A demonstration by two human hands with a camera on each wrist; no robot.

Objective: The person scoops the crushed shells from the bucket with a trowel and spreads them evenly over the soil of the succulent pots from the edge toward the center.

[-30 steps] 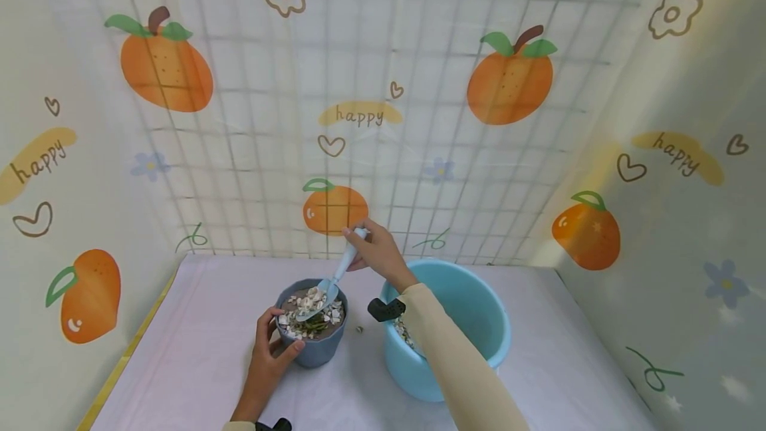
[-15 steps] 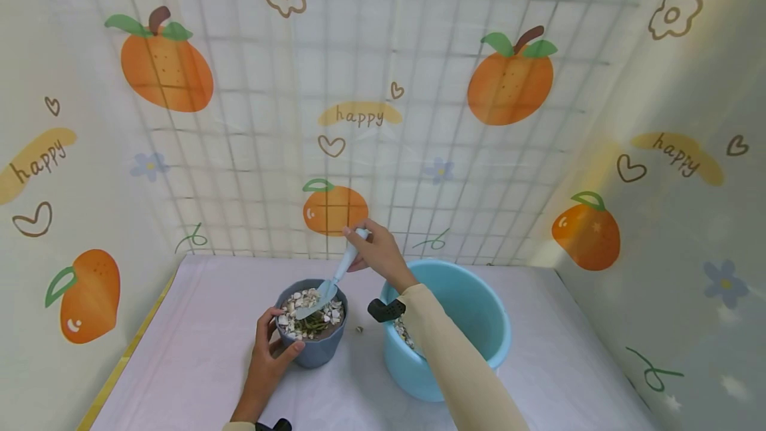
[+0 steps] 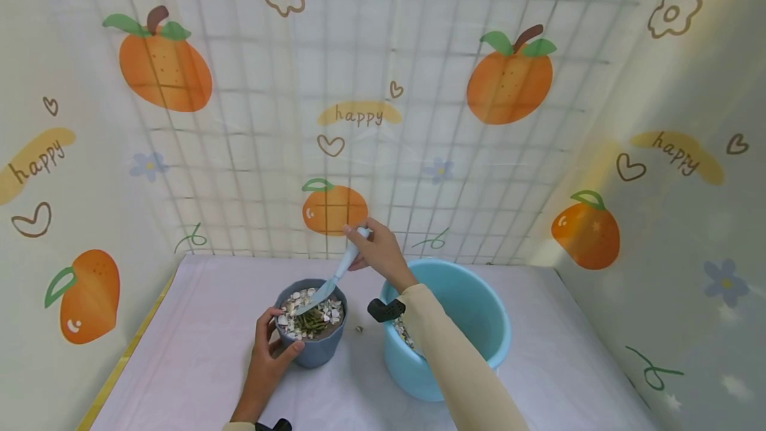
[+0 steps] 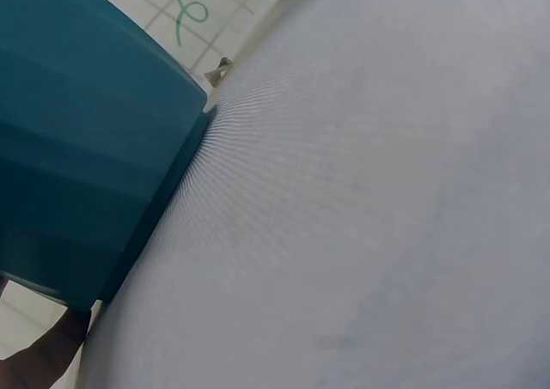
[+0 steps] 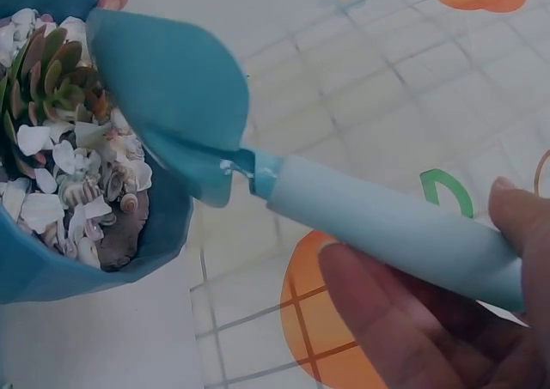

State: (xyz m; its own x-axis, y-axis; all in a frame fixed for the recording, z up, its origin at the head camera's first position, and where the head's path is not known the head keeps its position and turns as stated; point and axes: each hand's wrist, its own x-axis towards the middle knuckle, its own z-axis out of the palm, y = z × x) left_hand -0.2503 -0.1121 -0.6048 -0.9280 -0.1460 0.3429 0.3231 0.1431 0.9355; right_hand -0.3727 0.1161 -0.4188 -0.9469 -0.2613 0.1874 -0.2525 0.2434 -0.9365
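My right hand (image 3: 383, 253) grips the handle of a light blue garden trowel (image 5: 387, 226) above a blue-grey flower pot (image 3: 317, 354). Turned on its side, the trowel's blade slants down over the pot, and no shells show on it. In the right wrist view a small succulent (image 5: 56, 75) stands in the pot, with broken white shells (image 5: 73, 187) around it and a patch of brown soil near the rim. My left hand (image 3: 269, 359) holds the pot's near left side, thumb in front and fingers at the rim. The left wrist view shows mostly the pot's wall (image 4: 86, 148).
Right of the pot stands a large light blue bucket (image 3: 445, 378) with shell bits inside, partly covered by my right forearm. One small shell bit (image 3: 359, 329) lies on the white-covered table (image 3: 197, 324) between them. A printed curtain (image 3: 407, 151) over wire mesh rises behind.
The trowel's blade has tipped further onto its side, and the shells on it have slid off into the pot. They cover more of the soil. My left hand stays put.
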